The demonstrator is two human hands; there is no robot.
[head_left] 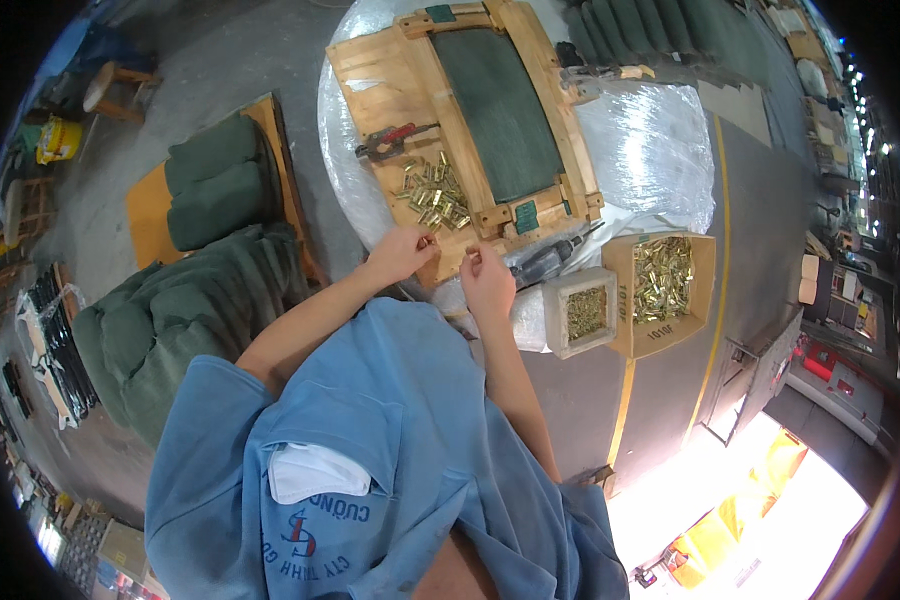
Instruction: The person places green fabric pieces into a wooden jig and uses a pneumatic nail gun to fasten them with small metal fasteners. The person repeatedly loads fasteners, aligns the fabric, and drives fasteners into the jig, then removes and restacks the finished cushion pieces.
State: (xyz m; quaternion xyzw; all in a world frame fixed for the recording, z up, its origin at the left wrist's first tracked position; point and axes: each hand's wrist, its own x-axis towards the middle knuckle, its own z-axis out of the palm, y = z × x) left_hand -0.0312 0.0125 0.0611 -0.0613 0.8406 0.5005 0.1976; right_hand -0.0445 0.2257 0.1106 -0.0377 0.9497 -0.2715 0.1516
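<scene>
My left hand [407, 253] is closed in a pinch at the near edge of the wooden board [355, 75], just below a pile of small brass-coloured metal pieces [435, 193]. To its right, my right hand [490, 285] also pinches its fingers together; what either hand holds is too small to make out. Beyond them, on the board, lies a wooden frame [470, 185] around a dark green panel [500, 110]. A red and black hand tool [397, 141] rests left of the frame. Beside my right hand is a dark power drill [545, 262].
Right of the drill stand a small box of tiny brass-coloured bits [560, 340] and a cardboard box [622, 300] of brass-coloured pieces. Green cushions [220, 180] are stacked at left, with more green padded pieces [160, 320] nearer. Plastic wrap [650, 150] covers the surface beyond.
</scene>
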